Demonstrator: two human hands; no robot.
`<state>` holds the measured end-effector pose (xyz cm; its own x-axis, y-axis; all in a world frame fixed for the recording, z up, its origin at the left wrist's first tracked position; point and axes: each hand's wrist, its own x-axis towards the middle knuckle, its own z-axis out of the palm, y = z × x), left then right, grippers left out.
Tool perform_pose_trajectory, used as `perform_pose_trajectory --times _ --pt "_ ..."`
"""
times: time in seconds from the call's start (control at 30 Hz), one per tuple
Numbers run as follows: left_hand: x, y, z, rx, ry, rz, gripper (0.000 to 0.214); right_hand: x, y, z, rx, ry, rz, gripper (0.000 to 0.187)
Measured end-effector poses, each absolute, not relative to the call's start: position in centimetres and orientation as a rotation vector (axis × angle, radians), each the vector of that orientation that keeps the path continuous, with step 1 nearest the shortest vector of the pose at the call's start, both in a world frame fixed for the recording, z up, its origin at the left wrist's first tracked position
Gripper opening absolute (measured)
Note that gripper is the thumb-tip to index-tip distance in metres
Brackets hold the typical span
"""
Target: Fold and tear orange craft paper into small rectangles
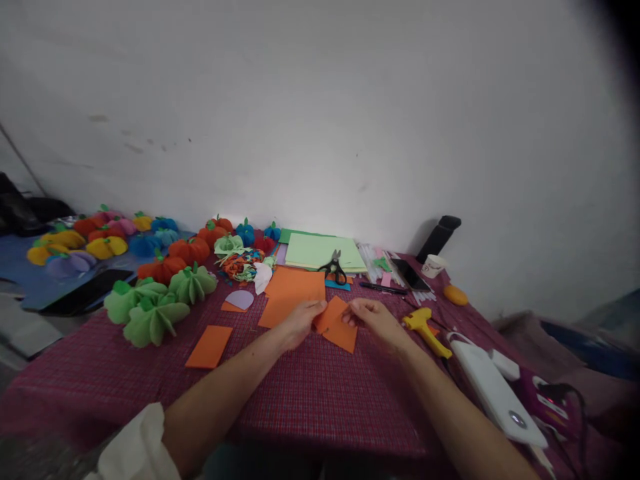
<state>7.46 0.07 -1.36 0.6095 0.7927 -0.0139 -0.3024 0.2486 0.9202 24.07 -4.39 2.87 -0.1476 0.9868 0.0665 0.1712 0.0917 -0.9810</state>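
My left hand (301, 323) pinches the left edge of a piece of orange paper (341, 333) over the tablecloth. On its other side, the fingers of my right hand (374, 319) are closed at the paper's upper right edge. The piece looks folded or doubled, with a lower flap hanging toward me. Just behind my left hand lie larger orange sheets (296, 283). Black-handled scissors (334, 269) rest beyond the paper, partly on a pale green stack (320, 250). A cut orange stack (210, 347) and a lilac paper circle (241, 299) lie to the left.
Paper pumpkins in several colours, such as a green one (156, 321), crowd the left side. On the right are a yellow glue gun (427, 330), a pen (384, 289), a phone (411, 275), a paper cup (433, 266) and a white power bank (493, 387). A wall stands behind.
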Motion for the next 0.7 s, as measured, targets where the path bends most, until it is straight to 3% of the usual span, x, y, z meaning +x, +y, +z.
perform_pose_trajectory --times 0.37,0.7 --pt "8.0 -1.0 -1.0 1.012 0.512 0.633 0.031 23.6 -5.0 1.9 -1.205 -1.517 1.113 0.027" --pt "7.6 -1.1 -0.1 1.044 0.439 0.704 0.034 24.1 -5.2 1.4 -1.184 -1.404 1.230 0.037"
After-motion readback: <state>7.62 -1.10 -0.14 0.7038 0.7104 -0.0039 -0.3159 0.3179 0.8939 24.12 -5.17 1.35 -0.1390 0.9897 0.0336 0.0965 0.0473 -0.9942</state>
